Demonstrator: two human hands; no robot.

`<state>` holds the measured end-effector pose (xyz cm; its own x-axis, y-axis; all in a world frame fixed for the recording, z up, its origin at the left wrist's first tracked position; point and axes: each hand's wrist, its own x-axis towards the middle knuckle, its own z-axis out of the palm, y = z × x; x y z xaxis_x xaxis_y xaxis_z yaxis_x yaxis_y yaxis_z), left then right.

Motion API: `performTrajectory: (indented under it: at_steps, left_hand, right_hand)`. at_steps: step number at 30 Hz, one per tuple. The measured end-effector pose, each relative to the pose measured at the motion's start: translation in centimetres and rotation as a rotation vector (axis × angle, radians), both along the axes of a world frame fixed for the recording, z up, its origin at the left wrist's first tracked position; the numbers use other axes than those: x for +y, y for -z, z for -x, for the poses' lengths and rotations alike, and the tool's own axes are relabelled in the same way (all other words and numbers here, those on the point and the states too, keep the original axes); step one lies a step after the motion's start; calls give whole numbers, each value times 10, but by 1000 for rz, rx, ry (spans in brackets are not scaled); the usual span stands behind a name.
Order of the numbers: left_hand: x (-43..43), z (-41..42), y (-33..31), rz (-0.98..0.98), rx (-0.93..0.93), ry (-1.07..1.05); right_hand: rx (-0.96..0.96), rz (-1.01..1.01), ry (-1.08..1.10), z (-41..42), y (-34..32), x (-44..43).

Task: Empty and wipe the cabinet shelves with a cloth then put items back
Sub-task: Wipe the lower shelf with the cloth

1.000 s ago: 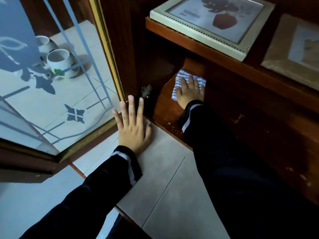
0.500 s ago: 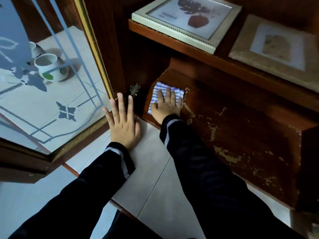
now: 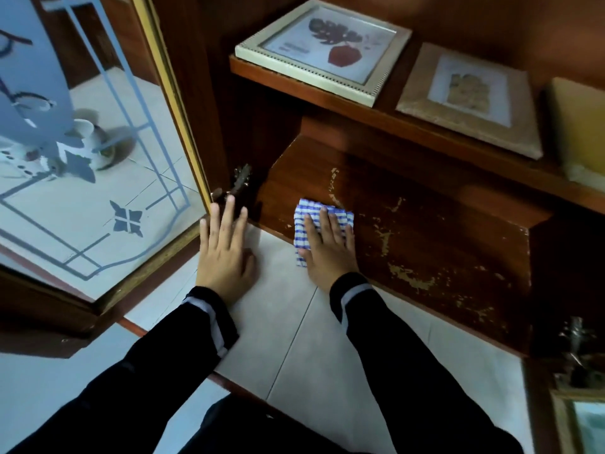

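A blue-and-white checked cloth [image 3: 302, 221] lies folded at the front left edge of the bare, scuffed bottom shelf [image 3: 425, 231] of a dark wooden cabinet. My right hand [image 3: 329, 247] presses flat on the cloth, fingers spread. My left hand [image 3: 224, 253] rests palm down on the tiled floor [image 3: 327, 362] just left of the shelf, by the door hinge [image 3: 240, 181], holding nothing. On the shelf above lie a white-framed leaf picture [image 3: 322, 49] and a tan-framed picture [image 3: 468, 99].
The cabinet's glass door [image 3: 98, 165] stands open to the left; white cups [image 3: 88, 142] on the floor show through it. A yellow box [image 3: 579, 126] sits at the upper shelf's right end. The second door's handle [image 3: 576, 339] is at the lower right.
My right hand has drawn the cloth from deep at the shelf's back left corner toward the front edge. My left hand has stayed on the floor.
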<state>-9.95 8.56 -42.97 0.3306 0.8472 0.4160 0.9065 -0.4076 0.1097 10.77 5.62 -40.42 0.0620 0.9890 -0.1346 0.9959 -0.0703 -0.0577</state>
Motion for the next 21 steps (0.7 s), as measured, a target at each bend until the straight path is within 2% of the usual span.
performTrajectory:
  at_steps: [4, 13, 21]
  left_hand:
    - [-8, 22, 1, 100, 64, 83]
    - [-23, 31, 2, 99, 73, -16]
    - [-24, 33, 2, 150, 72, 12]
  right_hand:
    - [29, 9, 64, 29, -3, 16]
    - [72, 60, 79, 92, -10, 75]
    - [41, 48, 166, 60, -3, 35]
